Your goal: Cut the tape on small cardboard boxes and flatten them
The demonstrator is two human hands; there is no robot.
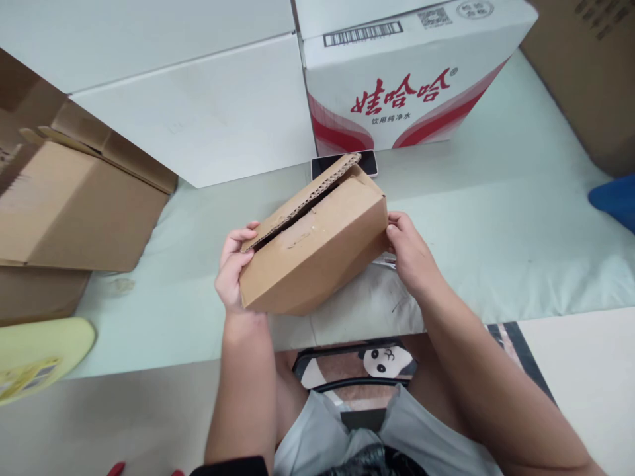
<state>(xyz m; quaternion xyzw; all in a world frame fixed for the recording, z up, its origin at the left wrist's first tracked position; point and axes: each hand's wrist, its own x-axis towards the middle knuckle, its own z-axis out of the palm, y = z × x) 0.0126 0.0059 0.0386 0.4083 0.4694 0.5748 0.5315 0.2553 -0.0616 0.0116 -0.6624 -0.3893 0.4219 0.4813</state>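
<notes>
A small brown cardboard box (322, 238) is held tilted over the table, its flap (302, 198) lifted a little so a dark gap shows along one edge. My left hand (234, 268) grips the box's left end, fingers near the flap's edge. At the opposite end, my right hand (409, 254) pinches the right side of the box, some fingertips hidden behind it. Just beyond the box lies a phone-like dark flat device (368, 162) with a white rim, partly covered by the flap. Something small and shiny (385, 261) peeks out beneath the box near my right hand.
Large white cartons (198, 112) and a white-and-red water carton (391, 99) line the back of the pale green tablecloth (476, 218). Brown boxes (84, 198) are stacked at left, another brown carton (585, 79) at right. A yellow-green object (44, 350) and a blue object (615, 201) edge in.
</notes>
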